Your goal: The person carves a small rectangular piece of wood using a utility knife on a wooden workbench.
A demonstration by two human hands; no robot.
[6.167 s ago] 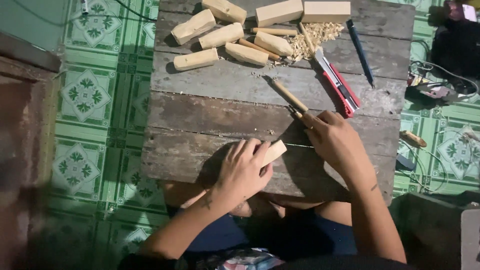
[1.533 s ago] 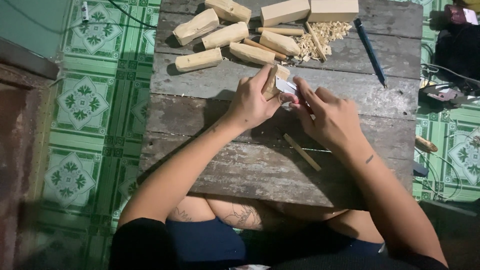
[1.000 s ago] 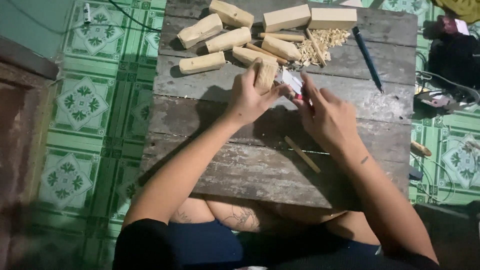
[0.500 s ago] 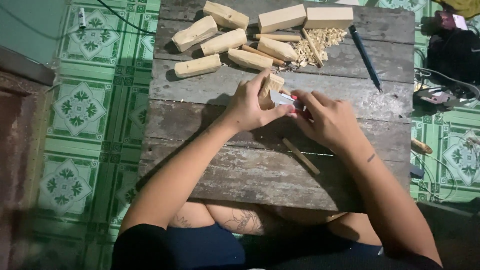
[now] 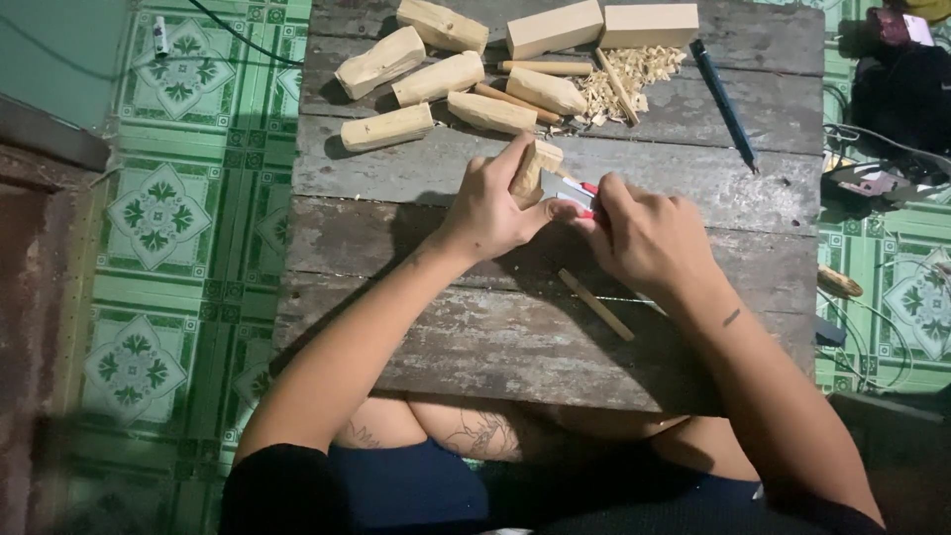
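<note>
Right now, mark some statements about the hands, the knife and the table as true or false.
1. The left hand holds a wood block. True.
2. The right hand is empty. False: it grips a red-handled knife at the block.
3. A thin stick lies on the table below the right hand. True.
4. The shavings are piled on the floor. False: they lie on the table's far side among the carved pieces.
5. A dark pen lies at the far right of the table. True.
</note>
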